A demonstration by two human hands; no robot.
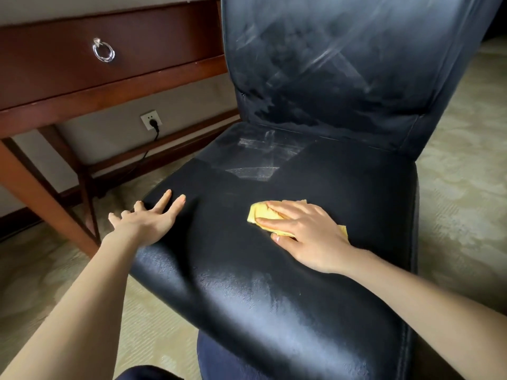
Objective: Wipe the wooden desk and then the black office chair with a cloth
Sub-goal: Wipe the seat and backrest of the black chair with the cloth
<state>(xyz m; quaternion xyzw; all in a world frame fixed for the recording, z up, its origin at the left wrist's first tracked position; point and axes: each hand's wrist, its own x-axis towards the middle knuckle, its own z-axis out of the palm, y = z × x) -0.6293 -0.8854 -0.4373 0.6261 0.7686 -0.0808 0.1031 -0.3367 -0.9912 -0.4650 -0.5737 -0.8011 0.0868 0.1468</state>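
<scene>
Pressing the yellow cloth [260,213] flat on the black office chair's seat [247,270], your right hand [304,231] lies straight-fingered, likely to spread pressure, while your left hand [153,218], spread and holding nothing, braces the seat's left edge, probably steadying it. Farther off, smears [326,56] streak the backrest [370,105], the wooden desk [55,64] stands beyond, and no writing shows.

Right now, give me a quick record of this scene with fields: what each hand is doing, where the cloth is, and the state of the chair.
black chair: pale streaks on the backrest and the rear of the seat
yellow cloth: folded, mid-seat, under the right hand
right hand: fingers flat, pressing the cloth onto the seat
left hand: flat on the seat's left edge, holding nothing
wooden desk: left of the chair, drawer with ring pull
wall socket: below the desk, plug inserted
</scene>
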